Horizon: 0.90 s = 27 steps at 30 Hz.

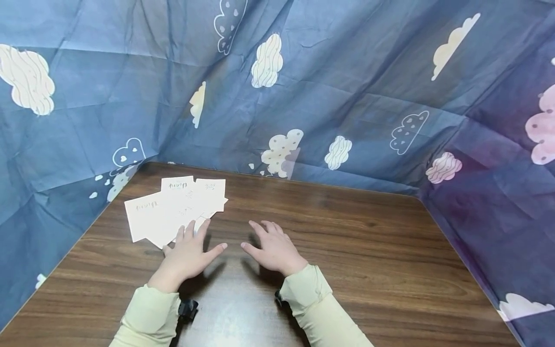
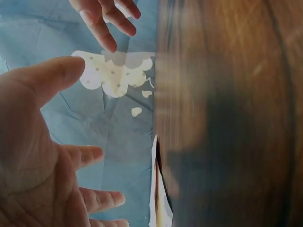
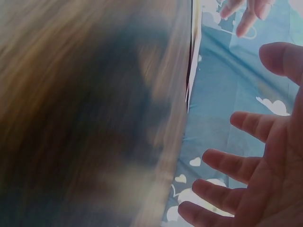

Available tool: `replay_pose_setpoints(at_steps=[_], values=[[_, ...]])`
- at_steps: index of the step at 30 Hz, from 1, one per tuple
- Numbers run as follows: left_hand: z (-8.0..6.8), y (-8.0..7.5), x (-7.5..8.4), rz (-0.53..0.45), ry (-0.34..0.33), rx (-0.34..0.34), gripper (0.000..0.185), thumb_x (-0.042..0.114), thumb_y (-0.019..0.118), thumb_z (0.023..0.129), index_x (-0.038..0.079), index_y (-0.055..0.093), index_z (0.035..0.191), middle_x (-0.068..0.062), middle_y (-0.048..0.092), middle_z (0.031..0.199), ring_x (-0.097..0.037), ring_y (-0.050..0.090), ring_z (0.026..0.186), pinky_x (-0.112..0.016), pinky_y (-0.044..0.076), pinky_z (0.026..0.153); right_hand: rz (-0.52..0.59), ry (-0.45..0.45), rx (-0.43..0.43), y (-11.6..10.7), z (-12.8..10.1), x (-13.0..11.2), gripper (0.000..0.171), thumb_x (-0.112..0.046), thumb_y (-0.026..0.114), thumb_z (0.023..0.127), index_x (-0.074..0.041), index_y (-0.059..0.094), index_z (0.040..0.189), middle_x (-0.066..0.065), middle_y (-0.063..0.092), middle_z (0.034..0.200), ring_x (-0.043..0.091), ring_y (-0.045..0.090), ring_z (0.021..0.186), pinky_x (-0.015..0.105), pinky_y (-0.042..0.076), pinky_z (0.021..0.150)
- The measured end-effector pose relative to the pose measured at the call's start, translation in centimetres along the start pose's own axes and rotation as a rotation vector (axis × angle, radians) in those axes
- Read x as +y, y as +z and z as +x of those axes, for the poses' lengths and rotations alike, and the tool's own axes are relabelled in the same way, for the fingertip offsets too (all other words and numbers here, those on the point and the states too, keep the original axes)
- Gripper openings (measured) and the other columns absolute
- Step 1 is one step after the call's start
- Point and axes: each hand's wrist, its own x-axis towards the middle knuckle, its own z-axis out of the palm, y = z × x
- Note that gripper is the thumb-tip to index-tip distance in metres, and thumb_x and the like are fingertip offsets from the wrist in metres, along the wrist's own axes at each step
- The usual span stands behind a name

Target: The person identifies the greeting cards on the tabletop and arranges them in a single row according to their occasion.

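Several white paper sheets (image 1: pixel 166 212) lie overlapping in a loose pile at the left back of the table, with small dark marks along some edges. My left hand (image 1: pixel 186 255) is held over the table just in front of the pile, fingers spread; in the head view its fingertips overlap the nearest sheets. To its right, my right hand (image 1: pixel 275 248) hovers above bare wood with fingers apart and holds nothing. Both palms show empty in the wrist views, at the left hand (image 2: pixel 42 142) and the right hand (image 3: pixel 270 170). The sheets' edges (image 2: pixel 160 203) appear thin and slightly raised.
A brown wood-grain table (image 1: pixel 368 250) fills the lower part of the head view. Blue cloth (image 1: pixel 347 86) with cloud prints hangs along its back, left and right sides. A black strap piece (image 1: pixel 188 309) sits at the left cuff.
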Motion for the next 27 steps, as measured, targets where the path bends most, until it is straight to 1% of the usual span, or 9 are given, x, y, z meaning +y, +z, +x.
replay_pose_setpoints(at_steps=[4, 7, 14, 17, 21, 24, 27], values=[[0.2, -0.5, -0.7, -0.007, -0.004, 0.011, 0.089, 0.062, 0.054, 0.100, 0.005, 0.026, 0.162, -0.039, 0.017, 0.160, -0.063, 0.013, 0.145, -0.091, 0.016, 0.094, -0.017, -0.009, 0.006, 0.2, 0.7, -0.4, 0.066, -0.046, 0.055, 0.102, -0.011, 0.043, 0.157, 0.023, 0.045, 0.153, 0.044, 0.041, 0.142, 0.062, 0.036, 0.111], [0.3, -0.8, -1.4, -0.023, -0.008, 0.019, 0.088, 0.058, 0.055, 0.101, 0.003, 0.025, 0.161, -0.041, 0.017, 0.159, -0.063, 0.014, 0.145, -0.089, 0.021, 0.095, -0.018, -0.013, 0.006, 0.5, 1.3, -0.8, 0.066, -0.045, 0.056, 0.102, -0.011, 0.043, 0.157, 0.022, 0.047, 0.151, 0.043, 0.045, 0.138, 0.061, 0.040, 0.108], [0.5, -1.5, -3.3, -0.038, 0.040, 0.076, 0.084, 0.051, 0.055, 0.102, -0.006, 0.027, 0.157, -0.045, 0.023, 0.153, -0.066, 0.022, 0.140, -0.081, 0.033, 0.097, 0.016, -0.017, -0.017, 1.3, 2.5, -1.8, 0.064, -0.042, 0.056, 0.103, -0.012, 0.041, 0.158, 0.020, 0.046, 0.152, 0.040, 0.049, 0.135, 0.058, 0.045, 0.103], [0.7, -1.9, -3.9, -0.046, 0.050, 0.089, 0.082, 0.048, 0.055, 0.103, -0.009, 0.027, 0.155, -0.048, 0.024, 0.151, -0.067, 0.023, 0.138, -0.077, 0.029, 0.105, 0.013, -0.032, -0.018, 1.6, 3.2, -2.4, 0.063, -0.040, 0.056, 0.103, -0.010, 0.043, 0.157, 0.018, 0.049, 0.151, 0.038, 0.050, 0.135, 0.056, 0.046, 0.104], [1.0, -2.3, -4.5, -0.053, 0.049, 0.090, 0.081, 0.045, 0.053, 0.105, -0.012, 0.025, 0.154, -0.050, 0.024, 0.149, -0.067, 0.021, 0.139, -0.073, 0.019, 0.112, 0.000, -0.052, -0.013, 2.4, 4.5, -2.9, 0.062, -0.039, 0.056, 0.103, -0.008, 0.045, 0.155, 0.016, 0.050, 0.152, 0.034, 0.049, 0.138, 0.050, 0.044, 0.108], [1.1, -2.5, -4.9, -0.055, 0.032, 0.080, 0.080, 0.043, 0.053, 0.105, -0.014, 0.024, 0.154, -0.050, 0.023, 0.149, -0.066, 0.020, 0.140, -0.073, 0.018, 0.113, 0.009, -0.054, -0.022, 2.7, 5.3, -3.5, 0.062, -0.039, 0.056, 0.103, -0.007, 0.045, 0.155, 0.015, 0.050, 0.152, 0.032, 0.048, 0.139, 0.047, 0.042, 0.111], [1.2, -2.9, -5.3, -0.060, -0.002, 0.067, 0.080, 0.042, 0.052, 0.105, -0.015, 0.023, 0.153, -0.050, 0.022, 0.150, -0.066, 0.021, 0.140, -0.073, 0.019, 0.113, 0.022, -0.045, -0.036, 2.9, 6.0, -4.0, 0.062, -0.040, 0.056, 0.103, -0.009, 0.046, 0.155, 0.014, 0.052, 0.151, 0.030, 0.049, 0.139, 0.046, 0.043, 0.109]])
